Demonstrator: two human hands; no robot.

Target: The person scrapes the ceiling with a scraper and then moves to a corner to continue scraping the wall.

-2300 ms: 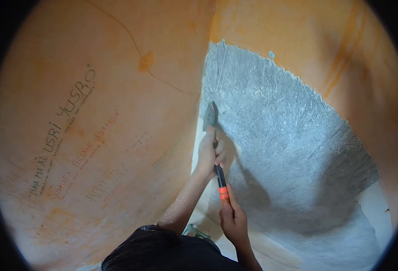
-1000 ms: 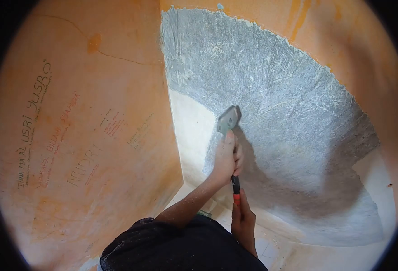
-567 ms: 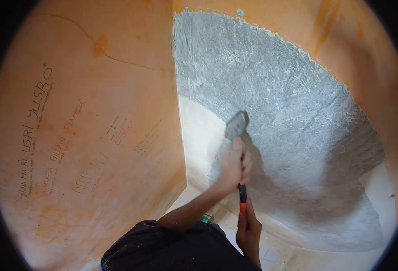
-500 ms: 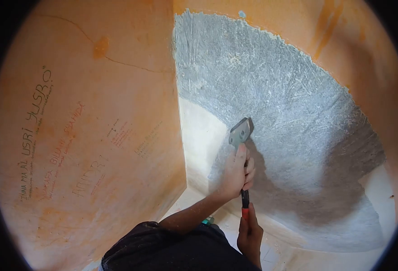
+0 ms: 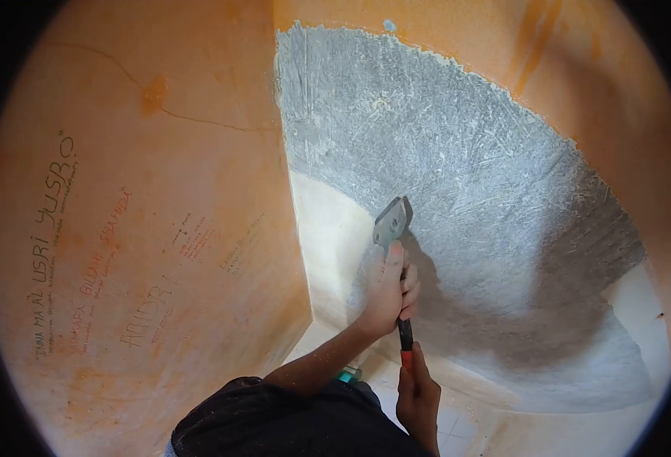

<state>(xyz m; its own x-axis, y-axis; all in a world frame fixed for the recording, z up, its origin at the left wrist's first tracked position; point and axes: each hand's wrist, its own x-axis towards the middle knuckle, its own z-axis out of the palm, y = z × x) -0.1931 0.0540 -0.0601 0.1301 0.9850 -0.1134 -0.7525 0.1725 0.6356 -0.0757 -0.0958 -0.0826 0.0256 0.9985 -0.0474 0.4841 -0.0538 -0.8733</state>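
Observation:
A long-handled wall scraper (image 5: 391, 224) with a wide grey metal head lies against the rough grey area of the wall (image 5: 434, 145). My left hand (image 5: 385, 293) is wrapped round its shaft just below the head, thumb laid along the top. Lower down, my right hand (image 5: 419, 397) grips the handle at its red section (image 5: 406, 361). The blade edge points up the wall, beside the border of a smooth whitish patch (image 5: 331, 221). Part of the handle is hidden behind my fingers.
An orange wall (image 5: 137, 244) with handwriting and a crack meets the scraped wall at a corner on the left. Orange paint (image 5: 617, 99) borders the grey area. Below are pale floor tiles (image 5: 450, 423) and a small green object (image 5: 347, 375) by my dark clothing.
The view has shifted, so the walls appear slightly farther left and lower. Relative to the wall, the scraper head has slid a little upward, with both hands still on it.

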